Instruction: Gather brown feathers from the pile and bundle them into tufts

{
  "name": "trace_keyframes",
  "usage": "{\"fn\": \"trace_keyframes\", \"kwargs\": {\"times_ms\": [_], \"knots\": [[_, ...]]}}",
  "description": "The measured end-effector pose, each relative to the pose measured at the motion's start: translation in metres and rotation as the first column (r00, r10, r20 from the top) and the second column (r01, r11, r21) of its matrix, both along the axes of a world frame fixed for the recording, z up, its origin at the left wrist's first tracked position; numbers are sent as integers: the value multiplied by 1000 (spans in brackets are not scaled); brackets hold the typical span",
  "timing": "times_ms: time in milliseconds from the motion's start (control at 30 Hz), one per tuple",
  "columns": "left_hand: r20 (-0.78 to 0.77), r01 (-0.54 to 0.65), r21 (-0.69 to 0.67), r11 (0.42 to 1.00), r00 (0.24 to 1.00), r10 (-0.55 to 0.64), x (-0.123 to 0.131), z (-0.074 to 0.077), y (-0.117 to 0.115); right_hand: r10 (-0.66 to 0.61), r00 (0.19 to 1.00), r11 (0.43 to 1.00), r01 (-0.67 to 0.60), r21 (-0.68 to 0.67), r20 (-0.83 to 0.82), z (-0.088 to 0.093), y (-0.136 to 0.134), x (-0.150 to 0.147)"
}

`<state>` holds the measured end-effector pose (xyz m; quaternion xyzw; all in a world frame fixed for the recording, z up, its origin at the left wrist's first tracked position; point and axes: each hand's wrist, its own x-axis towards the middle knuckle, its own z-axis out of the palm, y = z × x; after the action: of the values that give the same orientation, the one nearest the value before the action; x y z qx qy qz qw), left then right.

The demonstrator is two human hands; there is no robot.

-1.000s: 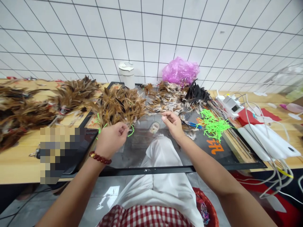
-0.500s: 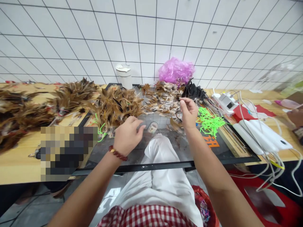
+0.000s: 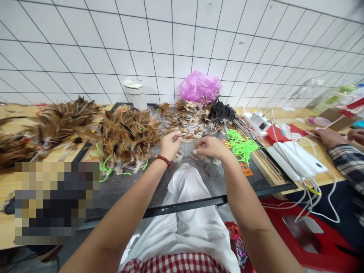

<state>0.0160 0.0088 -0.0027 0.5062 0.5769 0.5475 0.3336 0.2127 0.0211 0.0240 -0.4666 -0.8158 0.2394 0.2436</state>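
My left hand (image 3: pixel 170 147), with a beaded bracelet on the wrist, is held over the glass-topped board (image 3: pixel 133 191); its thumb and fingertips are pinched together. What lies in that pinch is too small to make out. Facing it, my right hand (image 3: pixel 212 147) is closed with bent fingers and the thumb near the fingertips; any thing in it is hidden. Just beyond both hands lies a heap of small brown and white feathers (image 3: pixel 186 125). A larger pile of brown feathers (image 3: pixel 125 132) is left of my left hand. Bright green strings (image 3: pixel 241 146) lie right of my right hand.
Black feathers (image 3: pixel 220 113) and a pink plastic bag (image 3: pixel 200 87) are at the back, with a white lidded cup (image 3: pixel 135 94) to their left. White power strips (image 3: pixel 295 161) with cables lie right. Farther right is another person's hand (image 3: pixel 327 137). More feathers (image 3: pixel 62 119) lie left.
My left hand has moved right and away from the brown pile, its fingers now together. My right hand has come down and left, closer to it. The view has shifted right.
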Motion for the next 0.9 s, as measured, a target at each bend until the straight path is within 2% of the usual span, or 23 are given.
{"fn": "trace_keyframes", "kwargs": {"times_ms": [67, 133, 233, 300, 467, 567, 667, 700, 767, 833, 900], "knots": [[70, 51, -15, 999, 996, -50, 4, 1, -4, 31, 998, 999, -32, -28, -62, 1, 1, -3], [147, 138, -42, 990, 980, -130, 8, 4, -11, 5, 979, 998, -17, -57, -206, 5, 2, -4], [276, 271, -89, 958, 931, -238, 15, 8, -24, -63, 863, 997, 37, -61, -501, 11, 3, -3], [367, 373, -121, 920, 878, -307, 19, 10, -31, -54, 796, 998, 27, -54, -603, 12, 4, -4], [439, 526, -125, 841, 789, -429, 30, 9, -36, -41, 769, 999, 14, -46, -638, 8, 5, -15], [464, 546, -136, 827, 773, -434, 33, 6, -34, -28, 770, 999, 1, -42, -637, 11, 3, -16], [531, 504, -130, 854, 763, -369, 29, 5, -33, -36, 856, 999, 14, -46, -515, 20, -2, -1], [565, 480, -123, 869, 753, -336, 27, 6, -33, -54, 909, 998, 33, -58, -413, 23, -4, 8], [635, 419, -115, 901, 728, -257, 22, 7, -32, -106, 991, 989, 98, -108, -77, 28, -6, 26], [690, 356, -121, 927, 701, -179, 18, 9, -31, -109, 965, 970, 156, -185, 240, 30, -6, 40], [727, 319, -128, 939, 674, -130, 16, 10, -29, -79, 914, 961, 176, -213, 398, 28, -5, 45]]}}
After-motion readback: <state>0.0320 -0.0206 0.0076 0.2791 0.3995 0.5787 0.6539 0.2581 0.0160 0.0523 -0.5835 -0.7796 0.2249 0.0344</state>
